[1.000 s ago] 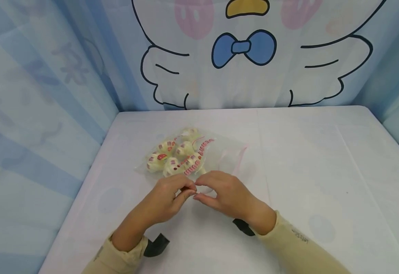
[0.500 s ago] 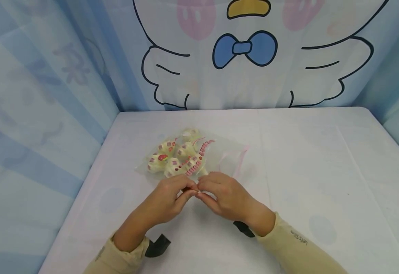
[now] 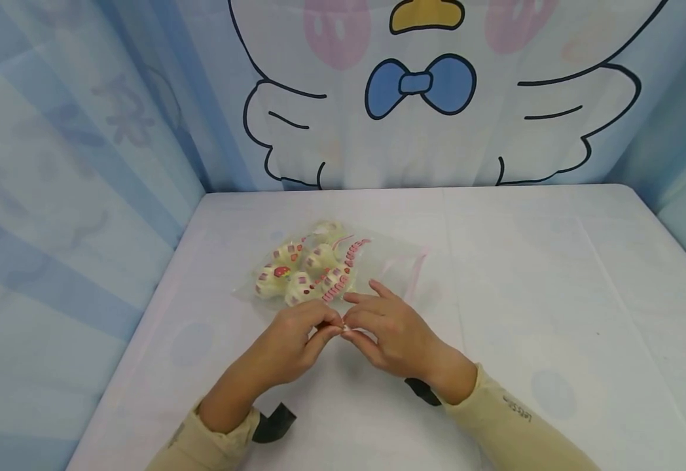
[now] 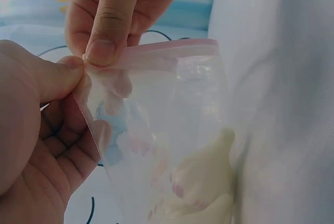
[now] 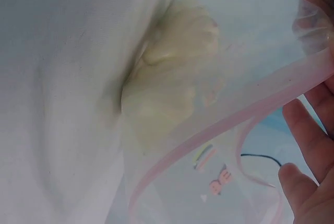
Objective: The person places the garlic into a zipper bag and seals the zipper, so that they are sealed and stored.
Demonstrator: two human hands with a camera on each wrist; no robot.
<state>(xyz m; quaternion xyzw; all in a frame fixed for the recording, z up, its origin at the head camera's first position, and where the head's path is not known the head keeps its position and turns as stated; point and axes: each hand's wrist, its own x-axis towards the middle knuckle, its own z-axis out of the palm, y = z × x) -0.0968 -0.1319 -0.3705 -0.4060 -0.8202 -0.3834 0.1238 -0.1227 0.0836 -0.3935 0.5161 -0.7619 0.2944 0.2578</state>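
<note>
A clear zip bag (image 3: 372, 261) with red printing and a pink zip strip (image 5: 189, 139) lies near the table's middle. Several cream-coloured, bulb-shaped pieces (image 3: 302, 288) with pink and purple marks are inside. My left hand (image 3: 296, 343) pinches a corner of the bag at the near side. Thumb and index finger of my right hand (image 3: 393, 333) pinch the same corner, fingertips right beside the left ones; its other fingers are spread. In the left wrist view, both thumbs press at the end of the pink strip. The right wrist view shows the pink edges parted along part of the mouth.
A white cloth covers the table (image 3: 531, 281). Behind it hangs a curtain (image 3: 437, 144) with a cartoon figure and blue bow. Another blue-and-white curtain (image 3: 72, 216) runs along the left side. Black straps (image 3: 275, 424) show below the sleeves.
The right fingertips have closed in on the left ones at the bag corner. The right hand's outer fingers have lifted and spread. The bag has hardly moved.
</note>
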